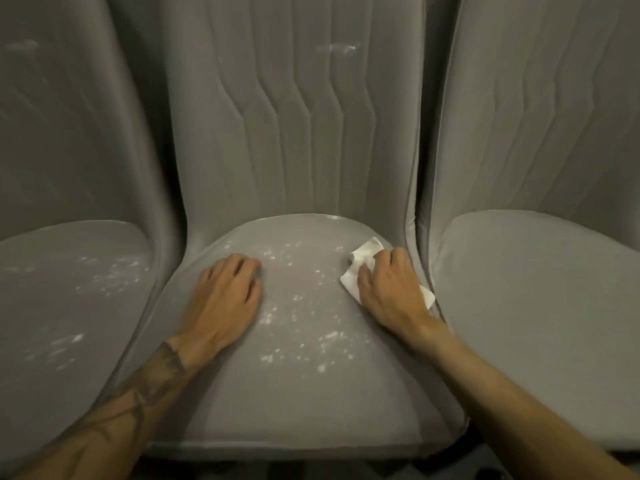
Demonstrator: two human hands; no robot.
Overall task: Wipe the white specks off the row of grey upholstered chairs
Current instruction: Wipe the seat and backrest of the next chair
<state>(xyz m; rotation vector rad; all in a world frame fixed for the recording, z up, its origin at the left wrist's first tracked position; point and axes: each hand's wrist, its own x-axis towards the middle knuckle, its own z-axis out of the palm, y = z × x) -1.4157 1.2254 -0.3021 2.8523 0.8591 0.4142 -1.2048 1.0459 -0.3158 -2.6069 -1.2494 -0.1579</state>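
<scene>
My left hand [225, 296] lies palm down on the left part of the middle chair's seat [294, 403]. Its fingers are loosely spread and slightly bent at the tips, holding nothing, and simply rest on the grey fabric. My tattooed forearm comes in from the near left corner.

My right hand [391, 289] is on the far right part of the same seat, close to the edge that meets the right chair [536, 271]. Its fingers are curled down onto a folded white cloth [367, 252] and grip it against the upholstery. One corner of the cloth sticks out beyond my fingertips on the far side, and another shows just by my wrist.

The white specks [332, 336] are scattered over the middle seat between my two hands, from the far edge down towards the near centre. The thickest patch sits near my right forearm.

The left chair [69, 306] has its own blurred white marks [114, 271] across its seat. A faint white smear [336, 48] shows high on the middle backrest. I see no specks on the right chair's seat. The three chairs stand side by side, almost touching.
</scene>
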